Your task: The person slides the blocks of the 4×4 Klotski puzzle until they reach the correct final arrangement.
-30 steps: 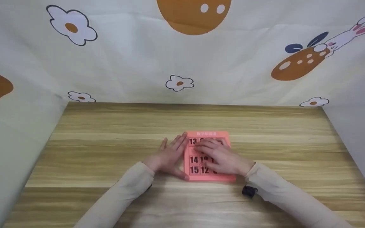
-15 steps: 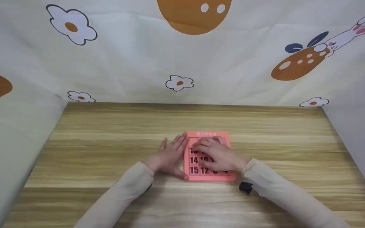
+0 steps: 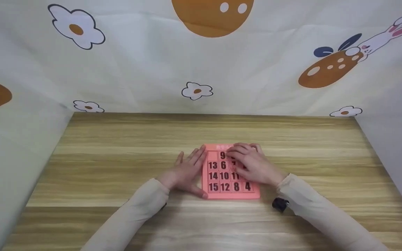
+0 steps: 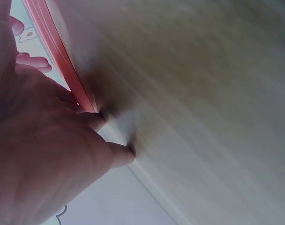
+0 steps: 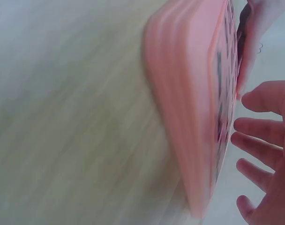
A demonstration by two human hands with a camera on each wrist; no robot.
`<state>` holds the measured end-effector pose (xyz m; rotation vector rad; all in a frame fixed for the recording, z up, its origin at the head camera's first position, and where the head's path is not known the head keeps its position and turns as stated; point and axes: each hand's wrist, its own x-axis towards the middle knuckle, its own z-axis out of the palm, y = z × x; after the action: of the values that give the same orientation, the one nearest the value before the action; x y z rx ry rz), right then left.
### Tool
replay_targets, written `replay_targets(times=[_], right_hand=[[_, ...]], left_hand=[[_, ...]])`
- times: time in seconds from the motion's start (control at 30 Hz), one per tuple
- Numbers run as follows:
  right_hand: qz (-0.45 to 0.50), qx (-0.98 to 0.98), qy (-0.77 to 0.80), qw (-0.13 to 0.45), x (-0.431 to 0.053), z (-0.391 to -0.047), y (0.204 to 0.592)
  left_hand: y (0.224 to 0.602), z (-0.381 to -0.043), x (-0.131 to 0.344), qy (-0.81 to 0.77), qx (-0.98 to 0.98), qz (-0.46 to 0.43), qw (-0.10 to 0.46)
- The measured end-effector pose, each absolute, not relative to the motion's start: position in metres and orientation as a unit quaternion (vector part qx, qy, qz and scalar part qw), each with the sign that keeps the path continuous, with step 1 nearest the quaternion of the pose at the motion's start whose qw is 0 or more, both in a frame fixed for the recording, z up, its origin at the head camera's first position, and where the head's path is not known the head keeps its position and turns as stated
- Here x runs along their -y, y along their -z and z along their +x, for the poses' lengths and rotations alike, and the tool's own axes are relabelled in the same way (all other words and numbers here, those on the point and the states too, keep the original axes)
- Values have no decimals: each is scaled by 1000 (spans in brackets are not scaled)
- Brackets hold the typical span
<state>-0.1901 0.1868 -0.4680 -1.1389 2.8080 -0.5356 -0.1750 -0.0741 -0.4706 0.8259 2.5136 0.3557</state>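
Note:
A pink number sliding puzzle (image 3: 232,196) lies flat on the wooden table, its tiles printed with black numbers. The slot at its top left has no tile; tile 13 (image 3: 213,165) sits just below it and tile 9 (image 3: 222,155) to its right. My left hand (image 3: 185,174) braces the puzzle's left side, fingers straight, thumb at the lower corner. Over the upper right tiles is my right hand (image 3: 253,165), hiding several of them. In the right wrist view, the fingers (image 5: 259,131) of that hand are spread and relaxed above the tile face, holding nothing.
A pale cloth (image 3: 138,59) with flower, carrot and rabbit prints rises behind the table (image 3: 117,146) and along both sides. Wood surface extends all around the puzzle. A black wrist device (image 3: 280,204) shows by the right sleeve.
Tile 13 has slid down one row, leaving the top left slot bare. My right hand has moved from the left columns toward the upper right. The left hand has stayed put.

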Motion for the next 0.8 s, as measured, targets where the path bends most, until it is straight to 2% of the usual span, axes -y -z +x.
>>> replay_targets(times=[0.37, 0.63, 0.8], right_hand=[[-404, -902, 153, 8, -180, -190, 471], [-422, -888, 163, 82, -169, -188, 472], [-423, -883, 184, 84, -173, -187, 470]], left_hand=[[472, -177, 74, -144, -913, 301, 236], [473, -176, 75, -162, -911, 291, 245], [473, -176, 75, -159, -912, 295, 236]])
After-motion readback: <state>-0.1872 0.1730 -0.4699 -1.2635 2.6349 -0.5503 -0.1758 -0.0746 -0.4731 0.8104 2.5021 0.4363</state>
